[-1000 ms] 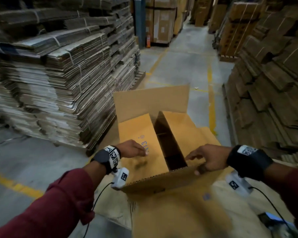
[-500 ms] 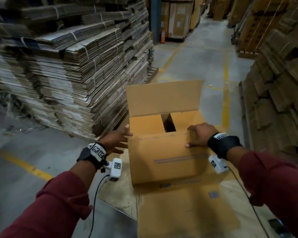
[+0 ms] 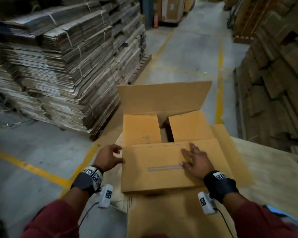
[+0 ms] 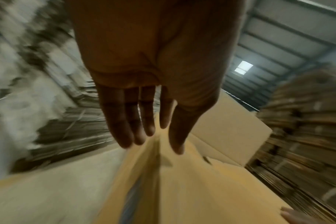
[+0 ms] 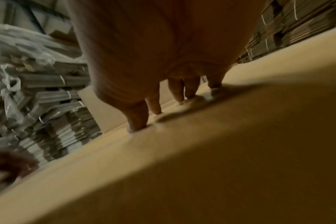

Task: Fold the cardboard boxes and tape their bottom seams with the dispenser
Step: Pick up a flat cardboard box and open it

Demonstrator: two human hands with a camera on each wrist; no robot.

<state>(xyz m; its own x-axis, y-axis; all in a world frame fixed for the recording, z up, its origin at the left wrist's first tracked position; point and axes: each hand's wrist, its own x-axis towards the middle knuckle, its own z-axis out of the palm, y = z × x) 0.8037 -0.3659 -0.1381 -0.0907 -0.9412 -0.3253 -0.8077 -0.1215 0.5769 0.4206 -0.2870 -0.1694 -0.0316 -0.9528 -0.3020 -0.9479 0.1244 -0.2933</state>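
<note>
**Two hands on one box, far flap up**

Concrete floor [image 3: 187, 48] with yellow lines, a warehouse aisle, and I'm over a flattened cardboard sheet [image 3: 179, 212] on the work surface. Strapped stacks of flat cartons [image 3: 67, 66] tower on the left, darker stacks [image 3: 273, 74] crowd the right, hemming the aisle.

The cardboard box [image 3: 162, 169] sits dead centre on that sheet. My right hand [image 3: 197, 160] lies flat, fingers spread, pressing the near flap down. My left hand [image 3: 108, 158] is at the box's left edge, fingers relaxed and straight, gripping nothing. The far flap [image 3: 162, 97] stands upright; two inner flaps lie folded with a dark gap between.

The left wrist view alone shows the roof and a skylight [image 4: 244, 67]; the right wrist view shows fingertips [image 5: 138, 125] touching cardboard.
</note>
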